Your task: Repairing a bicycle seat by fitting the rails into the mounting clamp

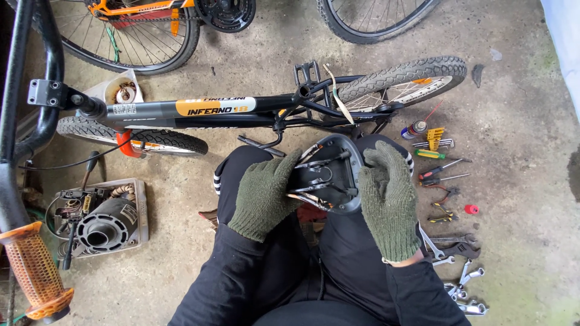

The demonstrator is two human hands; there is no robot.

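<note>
Left hand and right hand — both gloved, fingers curled — clamp the upturned saddle.

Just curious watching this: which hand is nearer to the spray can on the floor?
The right hand. It grips the upturned saddle's right edge, with the spray can just up and right of it. The left hand holds the far side.

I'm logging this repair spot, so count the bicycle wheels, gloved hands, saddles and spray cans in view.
bicycle wheels: 4
gloved hands, left and right: 2
saddle, held upturned: 1
spray can: 1
Total: 8
</note>
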